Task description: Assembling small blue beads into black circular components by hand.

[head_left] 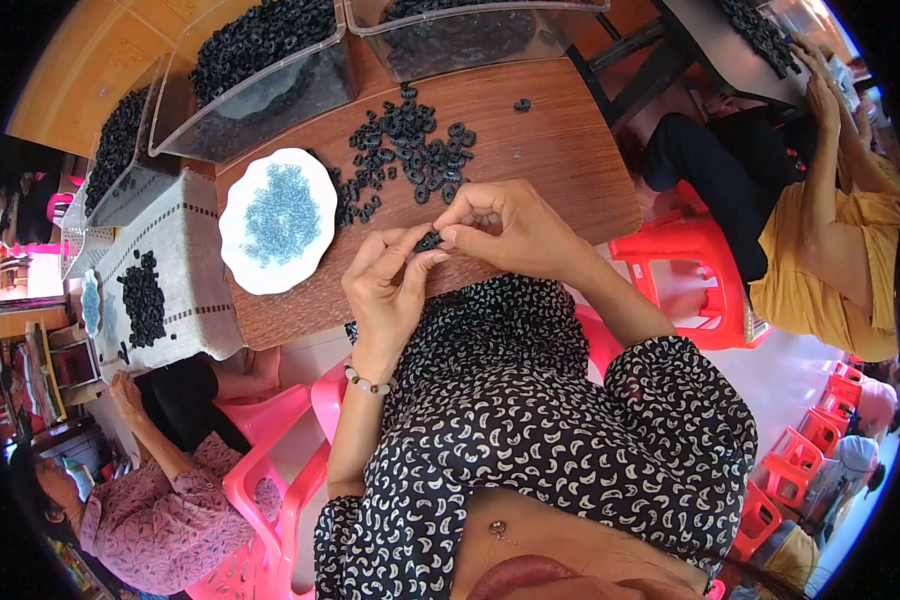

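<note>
Close to the near edge of the wooden table (570,190), my two hands meet fingertip to fingertip. Between the thumb and fingers of my left hand (382,278) is a small black plastic part (429,241). My right hand (515,230) pinches at the same part from the other side; whether it also holds a tinier piece is hidden by the fingers. Just beyond lies a loose pile of black plastic parts (410,150), many with round openings. To the left, a white scalloped plate (238,268) carries a heap of tiny bluish-grey pieces (280,215), too small to name.
Clear plastic bins (260,95) full of black parts line the table's far side. At left, a person in a pink patterned top (170,520) sits by a cloth-covered table (195,270). Someone in yellow (830,270) works at right, near a red stool (680,275).
</note>
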Demonstrator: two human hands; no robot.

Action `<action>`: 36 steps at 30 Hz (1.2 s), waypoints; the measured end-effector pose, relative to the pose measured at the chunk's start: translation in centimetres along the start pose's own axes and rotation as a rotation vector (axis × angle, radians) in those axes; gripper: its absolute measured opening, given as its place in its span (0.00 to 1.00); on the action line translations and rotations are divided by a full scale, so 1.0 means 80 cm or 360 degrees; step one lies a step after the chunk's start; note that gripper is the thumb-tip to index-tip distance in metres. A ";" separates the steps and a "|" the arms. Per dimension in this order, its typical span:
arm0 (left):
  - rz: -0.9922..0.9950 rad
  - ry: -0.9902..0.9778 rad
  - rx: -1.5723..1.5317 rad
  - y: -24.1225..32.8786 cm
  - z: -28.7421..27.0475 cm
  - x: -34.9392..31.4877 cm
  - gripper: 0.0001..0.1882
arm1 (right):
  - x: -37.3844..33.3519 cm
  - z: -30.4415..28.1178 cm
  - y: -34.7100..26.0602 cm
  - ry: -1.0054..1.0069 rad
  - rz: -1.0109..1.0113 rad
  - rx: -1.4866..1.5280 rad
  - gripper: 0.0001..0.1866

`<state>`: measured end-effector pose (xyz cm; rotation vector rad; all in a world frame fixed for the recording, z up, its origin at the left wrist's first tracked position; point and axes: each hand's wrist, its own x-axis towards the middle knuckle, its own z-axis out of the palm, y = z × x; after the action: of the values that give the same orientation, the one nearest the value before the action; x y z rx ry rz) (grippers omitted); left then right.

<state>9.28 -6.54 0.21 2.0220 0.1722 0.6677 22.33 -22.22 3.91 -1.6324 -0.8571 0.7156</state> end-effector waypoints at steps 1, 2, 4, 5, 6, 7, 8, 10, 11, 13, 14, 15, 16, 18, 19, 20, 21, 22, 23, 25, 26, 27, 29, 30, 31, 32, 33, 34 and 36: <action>0.0007 -0.0010 0.0009 -0.001 0.000 0.000 0.16 | 0.000 0.001 0.003 0.0010 0.0007 0.0031 0.05; 0.0006 -0.0010 0.0007 0.000 0.001 0.000 0.16 | 0.001 0.001 0.005 0.0010 0.0008 0.0031 0.05; 0.0124 0.0009 0.0132 0.006 0.002 0.000 0.16 | 0.000 0.001 0.007 0.0011 -0.0003 0.0037 0.05; 0.0125 0.0007 0.0132 0.007 0.001 0.000 0.16 | 0.000 0.001 0.008 0.0013 -0.0003 0.0037 0.05; 0.0119 0.0006 0.0135 0.008 0.001 0.001 0.15 | -0.001 0.001 0.009 0.0015 -0.0002 0.0082 0.05; 0.0114 0.0005 0.0139 0.008 0.001 0.001 0.15 | -0.001 0.002 0.009 0.0018 -0.0001 0.0126 0.05; 0.0112 0.0004 0.0138 0.009 0.001 0.000 0.15 | -0.002 0.002 0.008 0.0019 0.0001 0.0127 0.05; 0.0077 0.0009 0.0149 0.011 0.002 -0.001 0.15 | -0.002 0.003 0.005 0.0046 0.0017 0.0115 0.05; 0.0077 0.0007 0.0149 0.011 0.002 -0.001 0.15 | -0.002 0.004 0.007 0.0047 0.0017 0.0116 0.05; 0.0106 -0.0004 0.0165 0.009 0.002 -0.001 0.15 | -0.003 0.004 0.012 0.0060 -0.0050 0.0018 0.05; 0.0106 -0.0006 0.0164 0.009 0.002 -0.001 0.15 | -0.003 0.003 0.012 0.0062 -0.0048 0.0019 0.05; 0.0115 -0.0011 0.0171 0.008 0.003 -0.002 0.15 | -0.003 0.002 0.011 0.0055 -0.0060 -0.0035 0.05; 0.0123 -0.0016 0.0177 0.007 0.003 -0.002 0.15 | -0.003 0.001 0.010 0.0048 -0.0071 -0.0089 0.05; 0.0122 -0.0030 0.0203 0.006 0.004 -0.004 0.15 | -0.003 0.002 0.009 0.0047 -0.0060 -0.0058 0.05; 0.0121 -0.0041 0.0227 0.006 0.004 -0.005 0.15 | -0.003 0.003 0.009 0.0047 -0.0050 -0.0029 0.06; 0.0120 -0.0041 0.0228 0.007 0.005 -0.006 0.15 | -0.003 0.004 0.008 0.0046 -0.0050 -0.0028 0.06; 0.0111 -0.0032 0.0238 0.008 0.005 -0.006 0.15 | -0.004 0.004 0.006 0.0068 -0.0069 -0.0109 0.06; 0.0102 -0.0023 0.0248 0.009 0.006 -0.007 0.15 | -0.005 0.005 0.005 0.0090 -0.0088 -0.0191 0.06; 0.0101 -0.0024 0.0248 0.008 0.006 -0.007 0.15 | -0.005 0.007 0.005 0.0090 -0.0087 -0.0190 0.06; 0.0236 0.0010 0.0352 0.006 0.008 -0.006 0.15 | -0.007 0.010 0.005 0.0146 -0.0124 -0.0202 0.06; 0.0237 0.0010 0.0351 0.006 0.009 -0.006 0.15 | -0.008 0.012 0.005 0.0147 -0.0124 -0.0202 0.06; 0.0253 -0.0006 0.0393 0.006 0.011 -0.006 0.15 | -0.008 0.014 0.004 0.0172 -0.0136 -0.0283 0.06; 0.0270 -0.0021 0.0435 0.005 0.012 -0.007 0.14 | -0.009 0.015 0.005 0.0198 -0.0148 -0.0364 0.06; 0.0236 -0.0029 0.0440 0.005 0.013 -0.007 0.14 | -0.008 0.013 0.004 0.0173 -0.0117 -0.0356 0.06; 0.0203 -0.0036 0.0446 0.005 0.013 -0.006 0.14 | -0.007 0.012 0.004 0.0148 -0.0086 -0.0348 0.06; 0.0204 -0.0037 0.0446 0.005 0.013 -0.004 0.14 | -0.006 0.009 0.005 0.0149 -0.0087 -0.0348 0.06; 0.0201 -0.0021 0.0404 0.006 0.013 -0.001 0.14 | -0.005 0.005 0.006 0.0121 -0.0080 -0.0262 0.06; 0.0199 -0.0005 0.0362 0.008 0.013 0.002 0.14 | -0.004 0.001 0.006 0.0092 -0.0073 -0.0177 0.06; 0.0166 -0.0002 0.0287 0.012 0.013 0.005 0.14 | 0.000 -0.009 0.014 0.0026 -0.0081 -0.0039 0.08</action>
<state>10.01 -7.72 0.73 2.2164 0.1306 0.7384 23.12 -22.76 2.99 -1.6305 -0.8957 0.6573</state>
